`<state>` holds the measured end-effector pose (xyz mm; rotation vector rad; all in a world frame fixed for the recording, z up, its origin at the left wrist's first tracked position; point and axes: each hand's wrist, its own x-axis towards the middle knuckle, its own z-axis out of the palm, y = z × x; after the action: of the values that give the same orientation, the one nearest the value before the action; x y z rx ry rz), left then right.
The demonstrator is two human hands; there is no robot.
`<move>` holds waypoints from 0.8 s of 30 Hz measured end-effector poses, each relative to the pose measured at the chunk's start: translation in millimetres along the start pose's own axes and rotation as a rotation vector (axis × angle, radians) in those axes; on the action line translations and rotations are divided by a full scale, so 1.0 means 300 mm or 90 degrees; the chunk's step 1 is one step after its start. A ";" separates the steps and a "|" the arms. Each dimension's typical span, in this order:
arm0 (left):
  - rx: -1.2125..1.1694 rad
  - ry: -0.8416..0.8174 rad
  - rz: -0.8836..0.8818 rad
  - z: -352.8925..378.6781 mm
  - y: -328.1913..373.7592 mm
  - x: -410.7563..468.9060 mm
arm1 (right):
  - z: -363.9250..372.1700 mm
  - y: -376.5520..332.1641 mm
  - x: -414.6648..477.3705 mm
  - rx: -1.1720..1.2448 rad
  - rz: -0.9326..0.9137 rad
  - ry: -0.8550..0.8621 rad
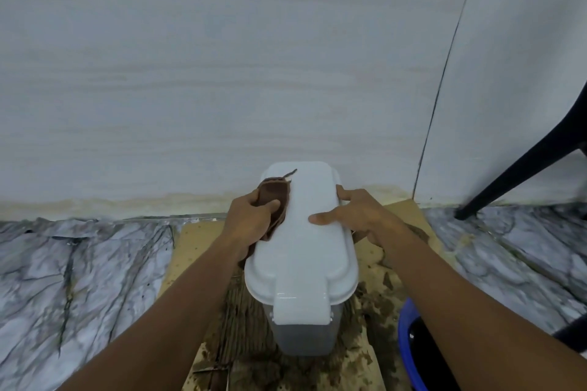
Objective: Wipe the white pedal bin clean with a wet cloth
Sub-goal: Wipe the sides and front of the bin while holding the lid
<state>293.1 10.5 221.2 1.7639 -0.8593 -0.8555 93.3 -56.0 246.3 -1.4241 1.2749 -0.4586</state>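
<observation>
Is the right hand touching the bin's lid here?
Touching. In the head view the right hand lays its thumb flat on top of the white lid, with its fingers against the lid's right edge and no gap visible.

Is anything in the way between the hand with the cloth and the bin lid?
No. The left hand presses the brown cloth on the white bin lid's left edge. Only the right hand rests on the lid's right side.
</observation>
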 end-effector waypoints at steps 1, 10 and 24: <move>-0.014 0.011 -0.011 0.000 0.001 0.000 | 0.000 -0.007 0.002 0.005 -0.011 -0.007; -0.058 0.221 -0.066 0.097 -0.073 -0.090 | -0.003 -0.070 0.076 -0.138 -0.184 -0.022; 0.377 -0.018 0.149 0.095 0.043 0.186 | -0.131 0.125 -0.127 -0.341 -0.012 0.169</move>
<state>295.1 -53.0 215.6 2.0925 -1.4110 -0.4962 31.1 -33.6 239.5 -1.8652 1.6836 -0.3385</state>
